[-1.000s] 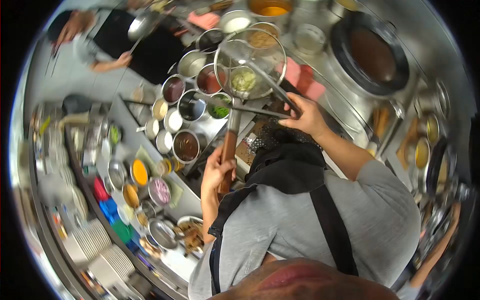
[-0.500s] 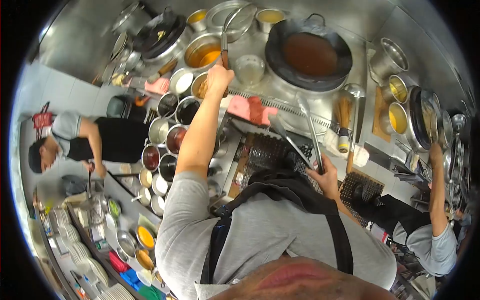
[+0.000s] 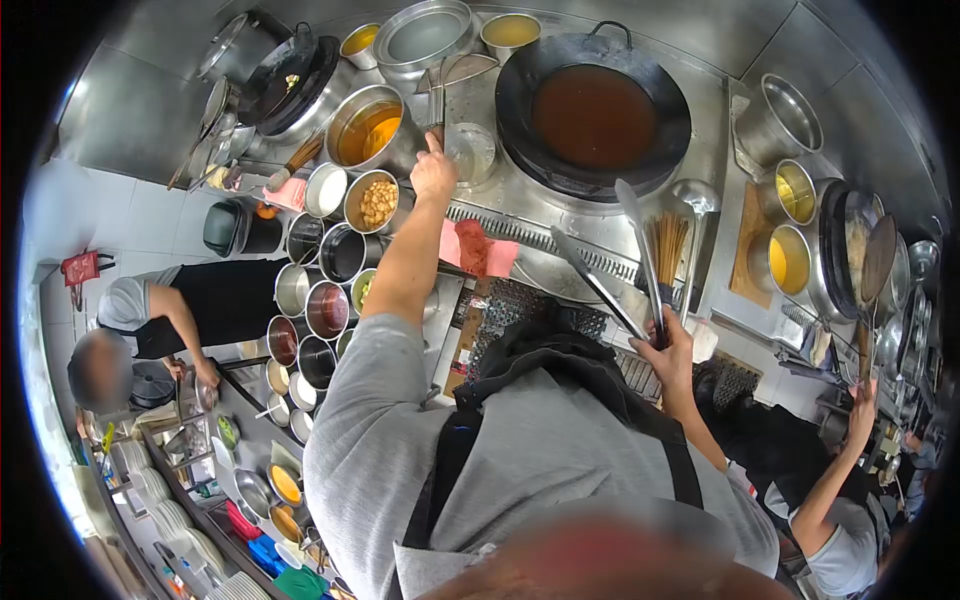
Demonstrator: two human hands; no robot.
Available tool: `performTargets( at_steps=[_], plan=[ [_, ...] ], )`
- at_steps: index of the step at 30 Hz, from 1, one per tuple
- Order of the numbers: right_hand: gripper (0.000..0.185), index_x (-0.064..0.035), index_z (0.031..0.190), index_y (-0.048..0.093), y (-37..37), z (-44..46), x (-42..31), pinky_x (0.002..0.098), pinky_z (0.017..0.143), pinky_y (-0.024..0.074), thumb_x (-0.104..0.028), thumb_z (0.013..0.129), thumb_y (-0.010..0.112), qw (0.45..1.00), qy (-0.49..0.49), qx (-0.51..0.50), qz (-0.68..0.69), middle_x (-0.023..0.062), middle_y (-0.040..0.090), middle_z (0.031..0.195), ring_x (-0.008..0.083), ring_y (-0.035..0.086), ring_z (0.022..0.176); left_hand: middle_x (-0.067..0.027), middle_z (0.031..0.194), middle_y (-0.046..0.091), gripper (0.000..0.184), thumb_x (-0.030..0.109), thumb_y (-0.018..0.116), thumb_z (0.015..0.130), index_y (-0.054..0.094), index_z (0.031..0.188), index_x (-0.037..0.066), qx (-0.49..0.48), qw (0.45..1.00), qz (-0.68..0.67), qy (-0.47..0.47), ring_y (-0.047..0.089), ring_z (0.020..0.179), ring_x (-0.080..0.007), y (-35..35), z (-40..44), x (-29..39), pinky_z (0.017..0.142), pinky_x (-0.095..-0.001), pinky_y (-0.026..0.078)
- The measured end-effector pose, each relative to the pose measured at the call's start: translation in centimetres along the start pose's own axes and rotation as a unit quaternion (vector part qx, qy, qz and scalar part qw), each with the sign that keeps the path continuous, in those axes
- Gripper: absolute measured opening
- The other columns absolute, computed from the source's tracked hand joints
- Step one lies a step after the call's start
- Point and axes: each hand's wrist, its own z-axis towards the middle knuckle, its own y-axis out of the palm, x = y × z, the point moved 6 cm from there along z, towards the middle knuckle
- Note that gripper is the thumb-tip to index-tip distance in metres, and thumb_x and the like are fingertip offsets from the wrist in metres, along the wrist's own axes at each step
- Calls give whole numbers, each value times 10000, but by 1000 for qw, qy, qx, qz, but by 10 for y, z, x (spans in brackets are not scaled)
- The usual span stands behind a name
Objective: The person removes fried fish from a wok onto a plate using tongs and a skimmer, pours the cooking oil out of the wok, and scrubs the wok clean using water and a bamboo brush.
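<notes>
My left hand [image 3: 434, 175] reaches forward over the stove edge, its fingers closed at the brown handle end of a metal strainer [image 3: 438, 100]. The strainer's head tilts away beside a lidded-looking metal pot [image 3: 470, 22]. Just right of the hand stands a clear container [image 3: 470, 160]. To its left are a pot of orange-yellow liquid [image 3: 350, 135] and a pot of tan chunks [image 3: 378, 203]. Low at the right, my right hand [image 3: 668, 358] is wrapped round metal tongs [image 3: 645, 250]; their arms are spread and point toward the stove, with nothing between the tips.
A large black wok [image 3: 510, 110] of brown liquid sits on the stove [image 3: 715, 110]. Near it lie a ladle [image 3: 697, 195], a bamboo brush [image 3: 668, 240] and a red-pink cloth [image 3: 475, 250]. Several pots of ingredients stand left. Co-workers stand left [image 3: 220, 305] and right [image 3: 830, 530].
The strainer has come lower and its head tilts more to the right of the hand. The tongs have shifted slightly right. The camera view has shifted, and the right-hand co-worker's arm has moved down.
</notes>
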Motion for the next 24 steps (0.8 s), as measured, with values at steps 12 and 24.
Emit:
performTargets(
  at_steps=[12, 24],
  plan=[
    [730, 30, 1245, 550, 61, 19, -31, 252, 534, 439, -107, 601, 865, 997, -47, -31, -46, 43, 587, 806, 97, 494, 588, -278, 912, 658, 524, 131, 571, 731, 494, 1241, 41, -175, 927, -314, -108, 676, 812, -390, -20, -76, -57, 767, -442, 537],
    [681, 17, 1256, 550, 147, 15, -51, 232, 534, 400, -116, 656, 845, 988, -20, -98, -120, 3, 564, 810, 63, 454, 602, -131, 764, 615, 233, 144, 625, 881, 506, 1036, 18, -412, 523, -705, -246, 600, 567, -215, 43, -175, -138, 504, -326, 520]
  ],
)
